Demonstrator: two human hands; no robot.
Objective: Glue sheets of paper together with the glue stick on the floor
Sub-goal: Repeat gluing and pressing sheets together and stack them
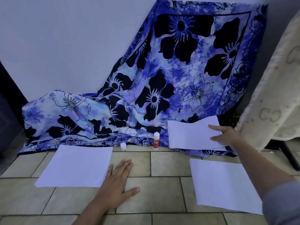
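Three lots of white paper lie in front of me: a left stack (74, 166) and a right stack (224, 185) on the tiled floor, and a far stack (191, 135) on the cloth's hem. An uncapped red-and-white glue stick (156, 141) stands upright between them, with its white cap (123, 146) a little to the left. My left hand (116, 187) lies flat on the tiles with straight fingers, its little finger at the left stack's right edge. My right hand (227, 135) reaches onto the far stack's right side, index finger and thumb stretched out on the top sheet.
A blue flowered cloth (162, 78) hangs down the white wall and bunches on the floor behind the papers. A cream blanket (276, 95) drapes at the right over dark furniture legs (289, 158). A dark object stands at the far left.
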